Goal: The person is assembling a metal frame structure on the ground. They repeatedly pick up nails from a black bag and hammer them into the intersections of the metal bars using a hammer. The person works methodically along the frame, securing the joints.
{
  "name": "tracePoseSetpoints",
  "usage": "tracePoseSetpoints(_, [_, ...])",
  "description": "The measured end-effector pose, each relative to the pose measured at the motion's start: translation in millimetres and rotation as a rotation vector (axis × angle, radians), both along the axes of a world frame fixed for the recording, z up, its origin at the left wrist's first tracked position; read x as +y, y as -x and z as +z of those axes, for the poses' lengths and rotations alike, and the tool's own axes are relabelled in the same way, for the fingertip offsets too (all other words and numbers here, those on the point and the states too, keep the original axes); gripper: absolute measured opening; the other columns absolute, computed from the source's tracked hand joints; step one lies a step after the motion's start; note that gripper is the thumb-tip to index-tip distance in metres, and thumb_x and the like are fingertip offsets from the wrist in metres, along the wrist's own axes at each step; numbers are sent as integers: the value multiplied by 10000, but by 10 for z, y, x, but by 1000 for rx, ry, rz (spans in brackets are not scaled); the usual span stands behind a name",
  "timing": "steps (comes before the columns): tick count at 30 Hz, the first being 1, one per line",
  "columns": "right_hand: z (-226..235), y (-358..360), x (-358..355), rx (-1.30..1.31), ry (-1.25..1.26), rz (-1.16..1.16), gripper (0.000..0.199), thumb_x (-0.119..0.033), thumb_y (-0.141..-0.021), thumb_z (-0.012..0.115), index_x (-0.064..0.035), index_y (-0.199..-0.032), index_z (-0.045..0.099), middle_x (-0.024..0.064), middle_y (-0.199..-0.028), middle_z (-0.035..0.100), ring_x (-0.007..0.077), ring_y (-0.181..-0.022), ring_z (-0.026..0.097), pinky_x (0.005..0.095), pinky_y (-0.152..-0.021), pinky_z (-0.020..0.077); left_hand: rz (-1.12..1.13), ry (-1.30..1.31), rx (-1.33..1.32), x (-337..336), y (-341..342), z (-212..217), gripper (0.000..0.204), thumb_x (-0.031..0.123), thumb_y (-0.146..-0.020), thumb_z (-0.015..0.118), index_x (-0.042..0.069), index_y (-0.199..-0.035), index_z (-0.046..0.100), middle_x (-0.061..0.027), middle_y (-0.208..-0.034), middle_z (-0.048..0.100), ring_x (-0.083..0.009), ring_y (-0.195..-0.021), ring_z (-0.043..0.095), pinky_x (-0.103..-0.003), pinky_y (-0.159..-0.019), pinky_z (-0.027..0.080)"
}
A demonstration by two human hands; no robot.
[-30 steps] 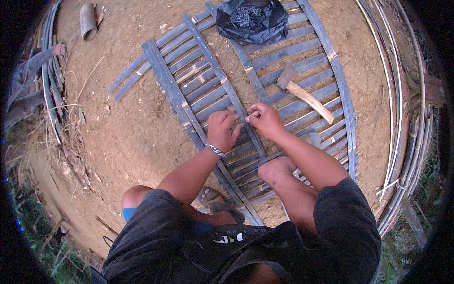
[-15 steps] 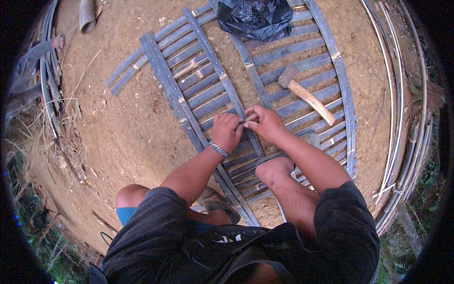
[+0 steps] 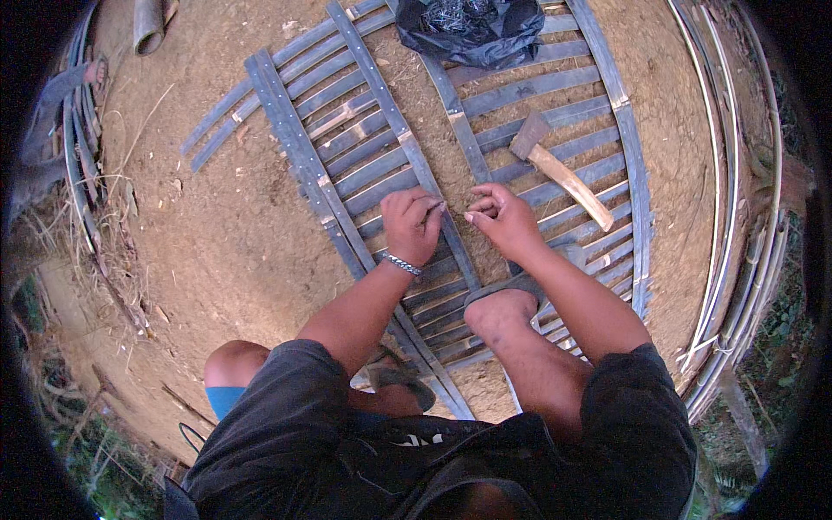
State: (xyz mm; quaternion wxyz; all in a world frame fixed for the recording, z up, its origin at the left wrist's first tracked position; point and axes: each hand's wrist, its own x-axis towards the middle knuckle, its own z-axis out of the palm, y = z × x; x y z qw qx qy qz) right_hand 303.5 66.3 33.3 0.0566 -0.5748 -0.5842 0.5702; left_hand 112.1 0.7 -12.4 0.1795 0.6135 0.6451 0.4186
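"Frame [image 3: 419,165]: where did it lie?"
"On the ground [image 3: 225,217], partly under the left hand [image 3: 411,227]; the right hand [image 3: 506,224] hovered beside, apart."
"And each grip?"
"Both curled; I couldn't tell if either had closed on anything."
"Nearby?"
"An axe [image 3: 568,179] lay across slats [image 3: 533,87] to the right, a black bag [image 3: 472,50] beyond."

Here's the slatted panel [image 3: 371,172], dark grey, lying flat on the dirt [image 3: 225,230]! Long rails [image 3: 292,121] line both sides, pale-speckled on the left; narrow slats cross with gaps between, and two top ones [image 3: 217,115] jut past the left edge.
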Motion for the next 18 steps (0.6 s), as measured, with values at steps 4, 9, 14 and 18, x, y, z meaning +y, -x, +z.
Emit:
tracePoseSetpoints(4, [-5,4,20,17,11,-42,478,-134,-884,754,-13,-1302,555,80,-1000,730,122,-861,653,301,-775,520,-21,18,52,14,103,-97,197,80,-745,790,97,-896,667,-55,-932,664,-281,-903,614,-434,-855,414])
tracePoseSetpoints(9, [-55,-20,6,42,31,-82,471,-124,-886,752,-11,-1300,557,95,-1006,730,127,-868,652,298,-784,517,-47,41,72,12,122,-153,202,79,-744,792,95,-890,654,-57,-942,651,-279,-914,608,-440,-863,405])
tracePoseSetpoints(14, [17,15,30,27,32,-93,466,-122,-887,750,-10,-1299,561,97,-998,733,128,-875,661,299,-791,523,-47,36,96,22,120,-158,212,81,-749,787,96,-904,643,-59,-953,650,-278,-914,607,-438,-865,400])
tracePoseSetpoints(18, [73,-5,17,-26,-12,-94,406,-134,-892,747,-9,-1251,603,92,-990,734,140,-860,671,301,-795,529,-44,37,120,25,87,-178,220,75,-744,785,96,-900,632,-58,-957,651,-275,-910,608,-432,-859,398])
